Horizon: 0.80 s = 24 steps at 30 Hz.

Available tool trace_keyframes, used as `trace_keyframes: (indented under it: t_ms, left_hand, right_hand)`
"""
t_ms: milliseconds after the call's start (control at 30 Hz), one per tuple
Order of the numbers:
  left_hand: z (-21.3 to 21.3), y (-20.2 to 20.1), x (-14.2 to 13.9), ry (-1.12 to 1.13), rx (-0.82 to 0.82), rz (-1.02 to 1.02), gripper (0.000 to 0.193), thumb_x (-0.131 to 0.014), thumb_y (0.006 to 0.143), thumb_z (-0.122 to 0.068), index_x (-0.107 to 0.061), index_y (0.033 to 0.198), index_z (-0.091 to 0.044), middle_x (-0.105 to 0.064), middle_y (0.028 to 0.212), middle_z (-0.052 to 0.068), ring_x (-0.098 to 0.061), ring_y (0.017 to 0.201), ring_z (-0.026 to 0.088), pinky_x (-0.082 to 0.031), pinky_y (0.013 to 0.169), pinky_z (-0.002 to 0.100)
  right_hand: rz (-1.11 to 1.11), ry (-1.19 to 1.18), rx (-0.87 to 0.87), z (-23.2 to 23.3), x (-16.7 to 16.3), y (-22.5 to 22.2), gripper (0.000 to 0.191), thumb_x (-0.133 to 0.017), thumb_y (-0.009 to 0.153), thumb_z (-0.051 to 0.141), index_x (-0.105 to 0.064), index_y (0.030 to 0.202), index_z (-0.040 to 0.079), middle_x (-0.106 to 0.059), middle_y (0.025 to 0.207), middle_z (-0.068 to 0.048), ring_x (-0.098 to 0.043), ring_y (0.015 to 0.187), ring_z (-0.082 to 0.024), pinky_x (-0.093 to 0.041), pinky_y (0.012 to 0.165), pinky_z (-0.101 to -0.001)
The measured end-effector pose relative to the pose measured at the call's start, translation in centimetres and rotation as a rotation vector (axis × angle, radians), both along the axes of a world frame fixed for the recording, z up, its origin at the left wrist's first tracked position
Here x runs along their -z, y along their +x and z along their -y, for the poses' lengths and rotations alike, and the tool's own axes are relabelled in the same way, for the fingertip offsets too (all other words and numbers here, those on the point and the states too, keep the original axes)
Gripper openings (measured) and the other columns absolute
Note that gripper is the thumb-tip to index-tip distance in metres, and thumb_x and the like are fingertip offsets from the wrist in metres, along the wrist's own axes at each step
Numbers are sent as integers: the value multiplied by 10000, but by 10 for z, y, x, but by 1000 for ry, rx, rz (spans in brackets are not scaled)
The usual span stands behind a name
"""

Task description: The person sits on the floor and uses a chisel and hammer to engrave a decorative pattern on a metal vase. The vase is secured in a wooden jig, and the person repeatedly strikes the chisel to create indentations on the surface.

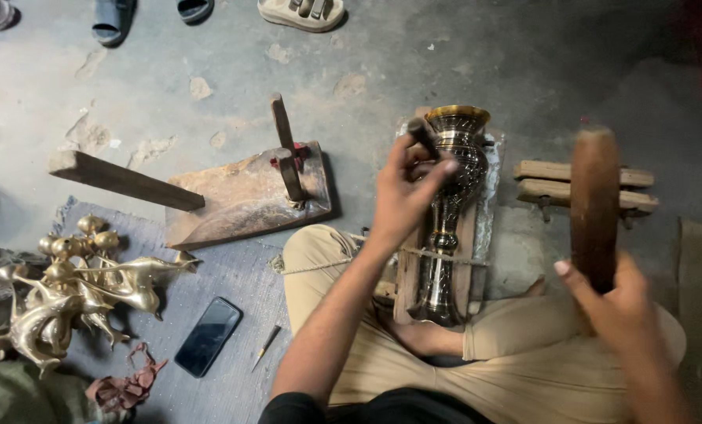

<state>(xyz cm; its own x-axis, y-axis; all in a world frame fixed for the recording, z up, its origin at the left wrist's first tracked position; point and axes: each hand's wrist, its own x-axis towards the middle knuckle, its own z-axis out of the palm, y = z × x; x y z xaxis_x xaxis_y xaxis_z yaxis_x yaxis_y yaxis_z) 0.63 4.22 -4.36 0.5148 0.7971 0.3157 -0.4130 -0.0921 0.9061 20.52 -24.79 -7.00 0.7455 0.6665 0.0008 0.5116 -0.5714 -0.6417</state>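
Fingers L: left hand pinching chisel on vase, 12 o'clock of lap.
Fingers R: right hand gripping mallet, raised at 2 o'clock.
Progress: vase body engraved w/ pattern throughout; remaining work can't tell.

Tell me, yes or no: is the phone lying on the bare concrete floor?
No, the phone lies on the grey mat, beside the brass figures.

The left hand pinches a small punch against an engraved brass vase lying on a wooden cradle. The right hand grips a raised wooden mallet.
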Motion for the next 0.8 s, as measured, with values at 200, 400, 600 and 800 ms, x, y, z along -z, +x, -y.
trace_keyframes:
  t_ms: [200, 400, 600, 800]
  left_hand:
    - [11, 12, 1, 113, -173, -40, 278, -728, 1012, -98, -595, 1245, -26, -781, 1110, 94, -774, 1042, 163, -639, 922, 308]
    - [11, 15, 5, 215, -237, -62, 299, -722, 997, -63, -589, 1263, -29, -773, 1062, 92, -769, 975, 146, -638, 869, 295]
    - [12, 18, 8, 213, -227, -3, 292, -667, 1033, -19, -544, 1298, -23, -761, 1078, 104, -758, 1024, 155, -641, 905, 300]
    - [11, 19, 12, 229, -231, -46, 217, -674, 1049, 17, -566, 1234, -18, -778, 1076, 113, -784, 1002, 194, -659, 876, 317]
  right_hand:
    - [641, -370, -190, -48, -75, 14, 562, -799, 896, 274, -624, 1393, 79, -704, 1010, -133, -702, 862, -264, -582, 789, -406]
    - [1093, -320, -364, -97, -144, 19, 656, -770, 785, 92, -616, 1422, 73, -658, 952, -135, -643, 744, -233, -562, 670, -329]
    - [1130, -177, -515, -131, -181, 8, 642, -751, 846, 29, -602, 1466, 101, -601, 881, -116, -554, 644, -193, -516, 574, -313]
    - [1146, -250, -586, -137, -216, -27, 641, -733, 907, -33, -588, 1509, 129, -545, 811, -98, -465, 544, -154, -470, 478, -298]
